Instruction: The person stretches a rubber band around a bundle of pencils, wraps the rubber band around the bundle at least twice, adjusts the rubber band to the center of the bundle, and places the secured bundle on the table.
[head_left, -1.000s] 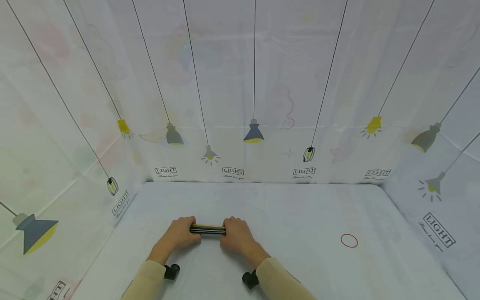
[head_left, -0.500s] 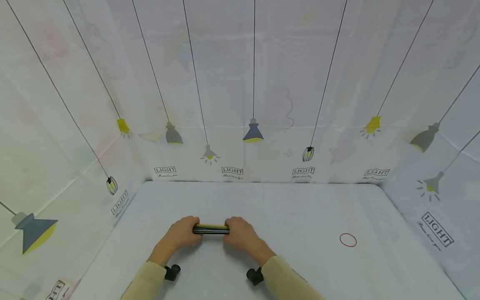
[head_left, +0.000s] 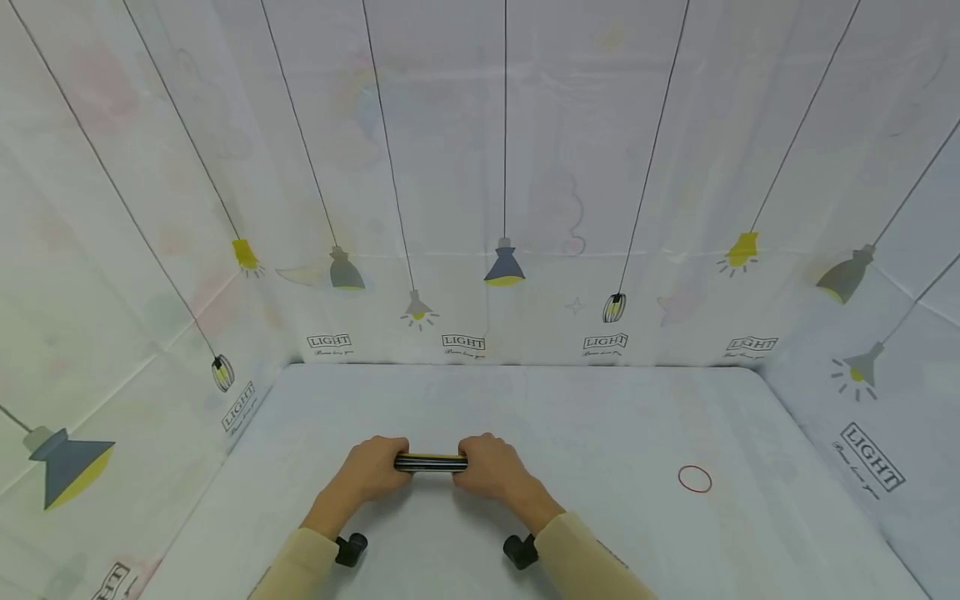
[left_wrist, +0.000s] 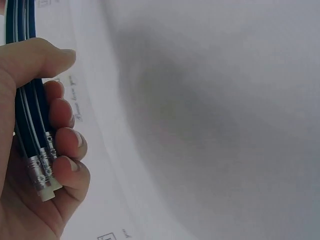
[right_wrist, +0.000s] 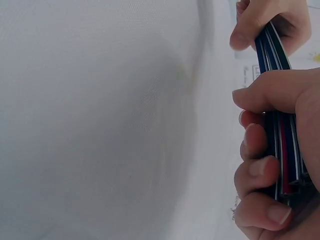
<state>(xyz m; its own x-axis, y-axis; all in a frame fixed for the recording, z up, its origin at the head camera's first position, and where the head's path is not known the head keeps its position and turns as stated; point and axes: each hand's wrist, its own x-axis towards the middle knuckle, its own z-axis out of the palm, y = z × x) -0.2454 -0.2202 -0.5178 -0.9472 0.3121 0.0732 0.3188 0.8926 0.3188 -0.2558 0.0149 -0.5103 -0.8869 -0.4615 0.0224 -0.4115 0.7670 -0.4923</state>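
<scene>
A bundle of dark striped pencils lies crosswise between both hands above the white tabletop, with a yellow one along its far side. My left hand grips the left end. In the left wrist view its thumb and curled fingers wrap the pencils, whose metal ferrules and white erasers show near the palm. The other end is held by my right hand. A reddish stripe shows among the pencils in the right wrist view, and their far ends there are partly hidden in the palm.
On the right of the white table lies a thin red ring, like a rubber band. White cloth walls printed with lamps stand at the back and both sides. A small black wrist camera sits on each wrist.
Both hands have shifted to the right together, carrying the pencil bundle between them. The grip at each end stays the same, and the red ring stays in place on the table.
</scene>
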